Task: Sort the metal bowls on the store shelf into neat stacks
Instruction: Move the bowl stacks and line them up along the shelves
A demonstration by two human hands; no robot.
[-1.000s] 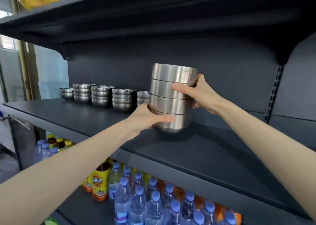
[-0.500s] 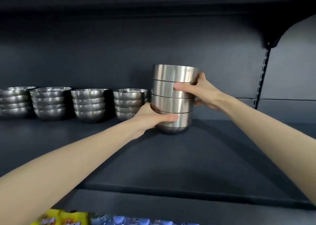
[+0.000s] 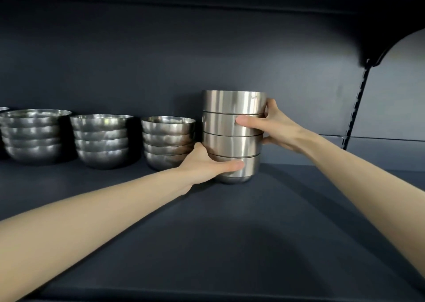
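A tall stack of straight-sided brushed-steel bowls [image 3: 232,140] stands upright at the back of the dark shelf [image 3: 230,232]. My left hand [image 3: 204,163] grips its lowest bowl from the left, thumb across the front. My right hand [image 3: 273,127] holds the upper bowls from the right, thumb on the second bowl. Whether the stack's base touches the shelf is hard to tell. Just left of it, three stacks of rounder shiny bowls stand in a row: one [image 3: 166,140] close beside my left hand, then one [image 3: 101,138], then one [image 3: 34,136].
Another bowl rim [image 3: 3,109] shows at the far left edge. The shelf's back panel [image 3: 161,60] rises right behind the stacks. A slotted upright [image 3: 356,104] and a bracket stand to the right. Bare shelf surface stretches in front and to the right.
The tall stack has moved left and back toward the row of rounder stacks, with both hands still holding it. My view has moved closer and slightly right.
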